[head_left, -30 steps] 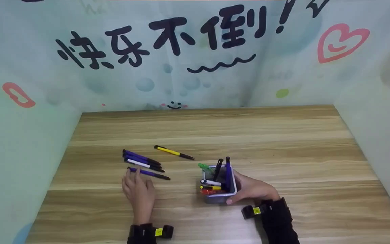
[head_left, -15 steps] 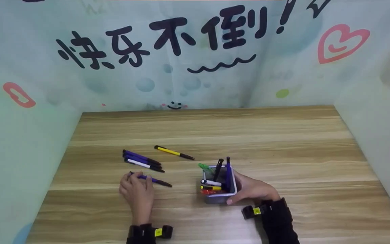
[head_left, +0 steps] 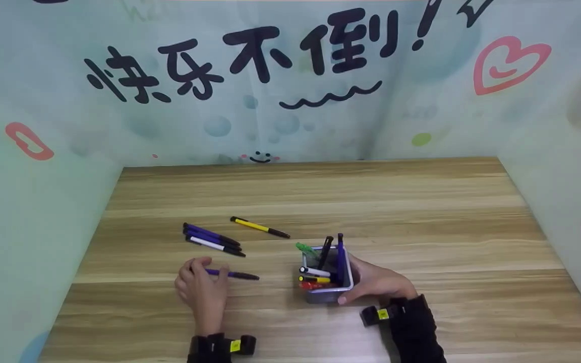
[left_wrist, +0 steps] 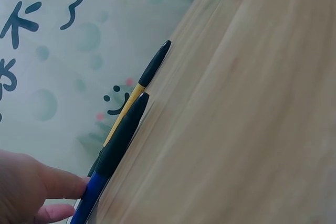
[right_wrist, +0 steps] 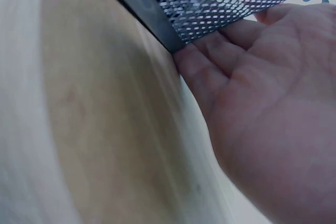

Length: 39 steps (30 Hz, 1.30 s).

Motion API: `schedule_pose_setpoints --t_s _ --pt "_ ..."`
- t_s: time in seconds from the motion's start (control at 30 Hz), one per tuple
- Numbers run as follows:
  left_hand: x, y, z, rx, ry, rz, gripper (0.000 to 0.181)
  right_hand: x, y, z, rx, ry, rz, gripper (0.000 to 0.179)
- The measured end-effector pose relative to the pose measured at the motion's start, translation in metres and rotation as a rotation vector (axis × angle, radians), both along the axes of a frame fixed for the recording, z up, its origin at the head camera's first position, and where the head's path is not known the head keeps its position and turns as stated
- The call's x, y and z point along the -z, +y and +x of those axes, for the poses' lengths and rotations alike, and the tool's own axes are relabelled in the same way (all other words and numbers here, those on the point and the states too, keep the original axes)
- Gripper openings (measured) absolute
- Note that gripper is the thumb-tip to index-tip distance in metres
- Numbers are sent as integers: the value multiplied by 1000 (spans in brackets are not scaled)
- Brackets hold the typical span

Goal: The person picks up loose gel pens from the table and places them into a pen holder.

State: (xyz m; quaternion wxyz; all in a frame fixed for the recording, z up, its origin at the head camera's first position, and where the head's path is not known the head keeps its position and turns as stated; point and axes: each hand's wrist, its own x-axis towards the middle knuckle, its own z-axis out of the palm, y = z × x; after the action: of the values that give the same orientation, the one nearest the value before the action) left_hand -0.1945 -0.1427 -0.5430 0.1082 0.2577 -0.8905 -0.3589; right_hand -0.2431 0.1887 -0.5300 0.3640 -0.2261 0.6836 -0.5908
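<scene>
Blue pen (head_left: 237,275) — in left grip (head_left: 201,286)

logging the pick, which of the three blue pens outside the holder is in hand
The lone blue pen, pinched in the left hand; the other blue pens lie beyond it beside the white pen.

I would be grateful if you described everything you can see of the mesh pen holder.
The pen holder is a grey, open-topped, box-like container. Its mesh walls look like metal, with a smooth, pale rim and a solid dark band along the bottom edge. It stands upright on the wood-grain table, with the right hand curled around its right side, thumb near the front corner. Pens in green, black, dark blue, white, yellow and red lean inside it.
</scene>
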Motion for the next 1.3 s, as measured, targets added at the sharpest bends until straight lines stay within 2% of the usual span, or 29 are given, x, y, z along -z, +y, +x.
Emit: schedule_pose_setpoints --t_s 0.2,0.43,0.53,0.67,0.8,0.93,1.17,1.23,1.3 --pt "2 0 -1 -25 107 53 39 1 1 0 -1 5 -4 109" --pt "4 0 -3 -71 170 92 41 2 2 -1 -2 2 1 109" --pt "4 -1 -4 -97 199 145 41 2 1 -1 -7 -7 -7 109" --pt "2 -2 -4 -130 194 264 50 3 1 -2 -4 2 6 110" --pt "-4 -4 -4 -150 150 388 64 3 1 -2 4 11 26 111" --pt "-10 -5 -3 -160 126 467 63 3 1 -2 -1 -3 10 110" --pt "-13 0 -5 -140 234 690 31 3 1 -2 -6 -2 2 109" --pt "-13 3 -5 -118 275 768 24 3 1 -2 -6 -1 -2 110" --pt "-11 5 -6 -70 317 856 19 3 1 -2 -7 -5 -6 110"
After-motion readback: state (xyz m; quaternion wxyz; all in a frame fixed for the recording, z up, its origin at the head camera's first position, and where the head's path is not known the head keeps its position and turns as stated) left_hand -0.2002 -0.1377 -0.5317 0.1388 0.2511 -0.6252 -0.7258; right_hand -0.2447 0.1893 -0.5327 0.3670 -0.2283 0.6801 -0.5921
